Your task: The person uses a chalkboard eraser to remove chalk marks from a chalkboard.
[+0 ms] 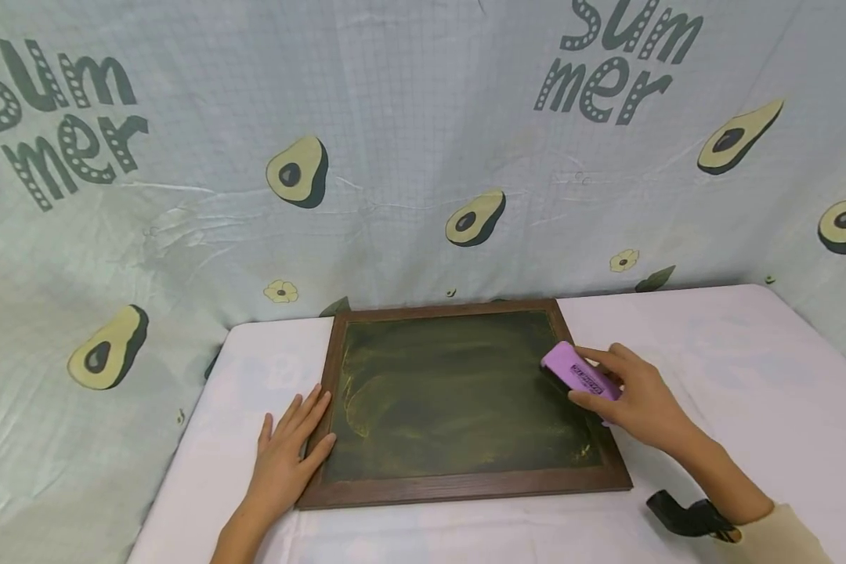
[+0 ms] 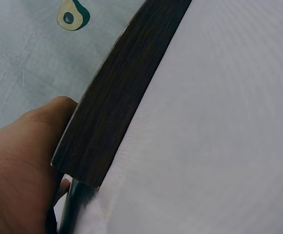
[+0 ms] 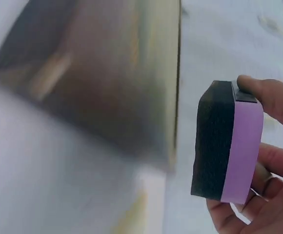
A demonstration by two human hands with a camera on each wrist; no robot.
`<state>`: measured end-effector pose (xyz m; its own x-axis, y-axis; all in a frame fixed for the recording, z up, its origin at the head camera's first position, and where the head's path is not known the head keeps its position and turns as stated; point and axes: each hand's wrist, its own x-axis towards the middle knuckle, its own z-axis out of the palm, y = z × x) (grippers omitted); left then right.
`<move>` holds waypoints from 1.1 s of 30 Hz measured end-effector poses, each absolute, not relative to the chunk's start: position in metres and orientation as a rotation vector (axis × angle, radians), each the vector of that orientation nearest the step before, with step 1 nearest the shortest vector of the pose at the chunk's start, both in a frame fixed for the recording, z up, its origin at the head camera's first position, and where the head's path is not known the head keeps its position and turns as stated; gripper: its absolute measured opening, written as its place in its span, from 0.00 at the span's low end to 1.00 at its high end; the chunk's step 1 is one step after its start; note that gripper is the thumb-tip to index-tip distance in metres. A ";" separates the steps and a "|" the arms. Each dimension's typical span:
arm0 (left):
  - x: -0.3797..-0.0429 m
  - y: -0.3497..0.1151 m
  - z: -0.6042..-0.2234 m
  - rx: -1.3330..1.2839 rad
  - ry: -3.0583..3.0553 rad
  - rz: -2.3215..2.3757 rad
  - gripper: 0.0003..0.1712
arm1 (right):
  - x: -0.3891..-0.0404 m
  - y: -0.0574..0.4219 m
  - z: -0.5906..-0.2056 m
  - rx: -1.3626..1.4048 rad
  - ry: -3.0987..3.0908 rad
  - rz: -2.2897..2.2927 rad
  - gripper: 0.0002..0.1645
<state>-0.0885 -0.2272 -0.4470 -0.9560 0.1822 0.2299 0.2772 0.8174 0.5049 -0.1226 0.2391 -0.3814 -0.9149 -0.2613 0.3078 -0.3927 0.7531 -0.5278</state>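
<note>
A chalkboard (image 1: 451,392) in a brown wooden frame lies flat on the table, with yellowish chalk smears on its dark surface. My left hand (image 1: 289,446) rests on the left side of the frame, fingers spread and mostly straight. In the left wrist view, the thumb side of that hand lies against the wooden frame (image 2: 117,97). Above the board's right edge, my right hand (image 1: 638,399) grips a chalkboard eraser (image 1: 581,370) with a purple back. Its black felt side (image 3: 213,141) shows in the right wrist view, apart from the blurred board.
A pinkish-white cloth (image 1: 733,352) covers the table. Behind it hangs a pale curtain (image 1: 395,102) printed with avocados and lettering. A black strap-like piece (image 1: 687,517) sits by the right wrist.
</note>
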 end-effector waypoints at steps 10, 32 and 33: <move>-0.089 -0.228 -0.448 -0.371 -2.815 -0.817 0.34 | -0.121 0.301 -0.405 0.144 -2.780 0.923 0.37; -0.089 -0.227 -0.449 -0.370 -2.810 -0.836 0.34 | -0.120 0.304 -0.417 0.023 -2.859 0.793 0.39; -0.089 -0.227 -0.449 -0.369 -2.810 -0.835 0.34 | -0.120 0.303 -0.417 0.028 -2.859 0.782 0.39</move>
